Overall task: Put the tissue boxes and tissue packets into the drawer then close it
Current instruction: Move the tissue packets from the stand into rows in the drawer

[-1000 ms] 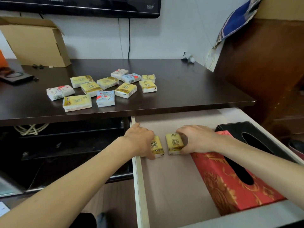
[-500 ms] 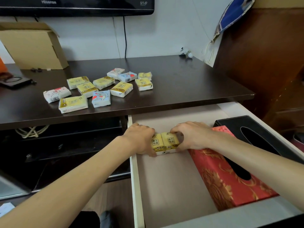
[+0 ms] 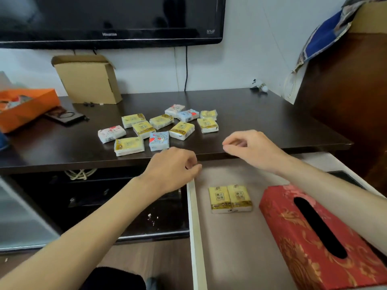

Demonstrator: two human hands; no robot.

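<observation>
Two yellow tissue packets (image 3: 230, 198) lie touching in the open pale drawer (image 3: 195, 227), beside the red patterned tissue box (image 3: 293, 237). Left hand (image 3: 173, 168) and right hand (image 3: 253, 150) hover empty, fingers loosely curled; more packets (image 3: 161, 128) sit on the dark tabletop (image 3: 272, 122).

Both hands (image 3: 173, 167) (image 3: 254, 150) raised, empty, fingers curled

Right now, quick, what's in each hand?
Left hand: loosely curled, empty, above the white drawer edge.
Right hand: loosely curled, empty.
</observation>
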